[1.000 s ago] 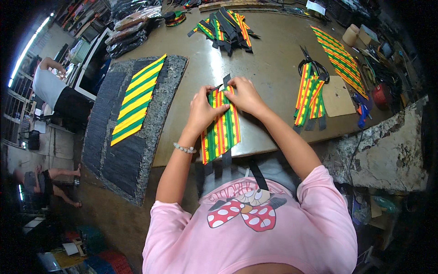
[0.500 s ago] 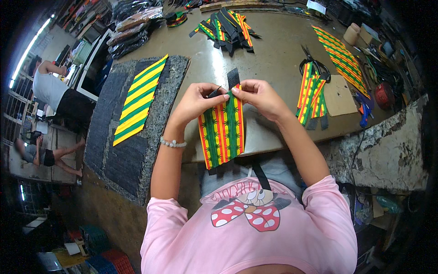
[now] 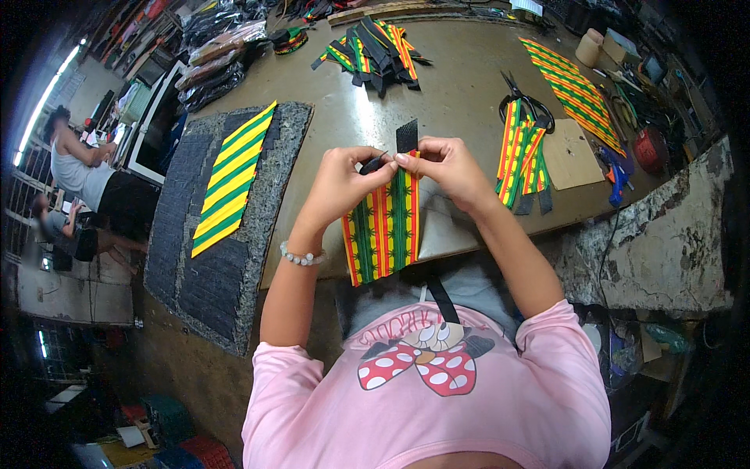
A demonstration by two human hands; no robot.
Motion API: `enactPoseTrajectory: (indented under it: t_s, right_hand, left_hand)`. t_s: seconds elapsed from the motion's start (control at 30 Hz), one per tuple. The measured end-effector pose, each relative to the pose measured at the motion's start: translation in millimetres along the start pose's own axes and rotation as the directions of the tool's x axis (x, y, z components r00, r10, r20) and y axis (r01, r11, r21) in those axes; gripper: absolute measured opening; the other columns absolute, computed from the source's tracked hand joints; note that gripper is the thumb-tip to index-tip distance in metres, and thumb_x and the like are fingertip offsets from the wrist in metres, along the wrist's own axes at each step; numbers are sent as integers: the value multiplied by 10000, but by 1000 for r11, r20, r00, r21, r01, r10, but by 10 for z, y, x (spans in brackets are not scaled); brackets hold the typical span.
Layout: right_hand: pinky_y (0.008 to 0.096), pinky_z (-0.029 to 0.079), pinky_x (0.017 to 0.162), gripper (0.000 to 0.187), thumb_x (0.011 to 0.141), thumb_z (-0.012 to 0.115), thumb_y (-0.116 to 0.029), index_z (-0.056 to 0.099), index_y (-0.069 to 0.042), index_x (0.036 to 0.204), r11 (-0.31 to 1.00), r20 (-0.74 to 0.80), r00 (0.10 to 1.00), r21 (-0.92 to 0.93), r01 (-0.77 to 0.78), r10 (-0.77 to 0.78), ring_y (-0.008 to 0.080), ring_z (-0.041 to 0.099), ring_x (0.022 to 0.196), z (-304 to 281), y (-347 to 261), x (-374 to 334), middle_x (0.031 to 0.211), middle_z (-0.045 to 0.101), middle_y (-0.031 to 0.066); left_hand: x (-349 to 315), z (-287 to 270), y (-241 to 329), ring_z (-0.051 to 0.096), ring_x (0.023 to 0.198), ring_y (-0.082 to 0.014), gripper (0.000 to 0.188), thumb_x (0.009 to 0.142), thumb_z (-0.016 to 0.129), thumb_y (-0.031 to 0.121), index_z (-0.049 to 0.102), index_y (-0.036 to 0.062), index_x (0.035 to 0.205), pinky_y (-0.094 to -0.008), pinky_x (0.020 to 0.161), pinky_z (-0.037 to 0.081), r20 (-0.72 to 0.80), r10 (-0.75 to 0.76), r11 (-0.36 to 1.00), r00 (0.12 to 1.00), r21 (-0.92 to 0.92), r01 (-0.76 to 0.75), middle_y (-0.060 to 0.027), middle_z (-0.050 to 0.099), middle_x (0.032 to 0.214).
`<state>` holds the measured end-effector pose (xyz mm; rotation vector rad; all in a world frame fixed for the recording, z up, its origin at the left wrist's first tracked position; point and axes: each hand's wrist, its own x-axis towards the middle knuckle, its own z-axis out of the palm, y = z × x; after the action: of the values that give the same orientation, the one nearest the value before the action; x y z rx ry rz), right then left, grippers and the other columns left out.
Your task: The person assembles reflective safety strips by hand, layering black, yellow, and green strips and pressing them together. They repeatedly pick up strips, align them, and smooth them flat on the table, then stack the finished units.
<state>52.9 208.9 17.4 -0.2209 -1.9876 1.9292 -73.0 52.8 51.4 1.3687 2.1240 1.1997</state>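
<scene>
Both hands meet over the table's near edge at the top of a striped fabric piece (image 3: 381, 234), green, yellow and red with dark leaf shapes, which hangs down from them. A black strap end (image 3: 407, 137) sticks up above the fingers. My left hand (image 3: 344, 180) is closed, with a small dark pointed tool (image 3: 373, 164) held in its fingers; its exact kind is unclear. Its fingertips touch the fabric's upper edge. My right hand (image 3: 449, 170) pinches the fabric's top corner between thumb and forefinger, beside the strap.
Left lies a dark rough board (image 3: 176, 234) bearing a yellow-green striped cloth (image 3: 234, 180). Black and striped strips (image 3: 379, 55) are heaped at the back. To the right are scissors (image 3: 527, 105), striped strips (image 3: 519, 152), a cardboard piece (image 3: 574, 156) and a blue glue gun (image 3: 619, 184). Two people (image 3: 86, 168) are far left.
My hands stay together at the fabric's top, with slight finger shifts. More of the dark tool shows in my left hand. The whole view has shifted a little, and the people at left have moved.
</scene>
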Motion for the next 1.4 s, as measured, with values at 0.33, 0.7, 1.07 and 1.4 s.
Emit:
enactPoseTrajectory:
  t_s: [0.33,0.7,1.07,1.4]
  right_hand:
    - [280,471,676,96,816,701,-35,668,23,886,781,-258,772,-444,439,-581,169,596,739,137,233,-237,814,613,86]
    - [216,454,676,196,873,707,-148,678,17,975,997,-142,988,43,-61,66,46,561,759,-284,264,-239,836,644,-6]
    - [420,471,813,207,787,632,-13,584,-2,988,723,32,822,-456,518,-569,359,566,908,187,41,-520,909,588,153]
    - [397,540,755,266,875,580,-88,642,78,1073,603,436,507,110,790,-744,300,639,898,47,-994,-1439,1028,627,166]
  left_hand:
    - [92,191,-149,529,708,-36,201,851,721,169,712,-25,901,-210,627,438,121,-60,940,991,-327,97,36,619,762]
    - [184,403,-22,592,651,-78,273,859,691,228,712,-30,946,-267,620,479,63,78,997,995,3,-79,-104,664,679]
    - [192,507,-347,480,661,-45,318,894,665,272,649,-41,839,-267,571,422,85,-125,957,989,-252,142,-11,576,663]
    - [415,413,-751,510,646,-65,340,894,667,289,651,-51,895,-278,592,456,23,-215,969,976,-120,217,-2,577,681]
